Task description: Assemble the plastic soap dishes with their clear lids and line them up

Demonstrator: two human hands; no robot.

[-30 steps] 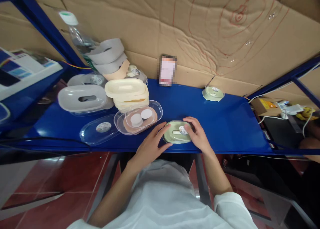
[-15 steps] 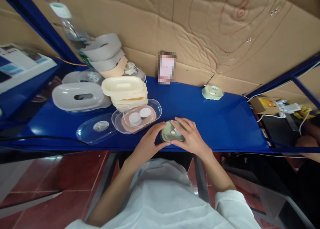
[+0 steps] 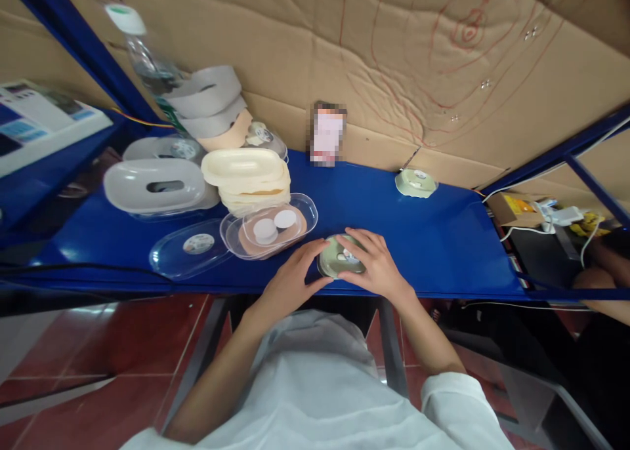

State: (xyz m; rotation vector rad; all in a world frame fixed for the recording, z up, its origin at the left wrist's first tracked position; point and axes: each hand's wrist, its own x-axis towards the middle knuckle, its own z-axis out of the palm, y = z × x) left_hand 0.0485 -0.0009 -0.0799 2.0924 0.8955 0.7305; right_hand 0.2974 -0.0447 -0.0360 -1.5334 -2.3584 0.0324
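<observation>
Right hand (image 3: 373, 261) shifted inward | half-curled with left hand (image 3: 291, 281) around green box (image 3: 331, 258) | blue table (image 3: 443, 250), cardboard (image 3: 275, 37)

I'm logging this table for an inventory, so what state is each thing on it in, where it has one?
Front green container: upright, gripped by left hand and right hand
Back green container: set down, untouched
Bottle: capped
Phone: propped up, screen lit, content blurred
Cream trays: stacked
Clear oval lid: lying flat
Gray slotted piece: slot facing up
</observation>
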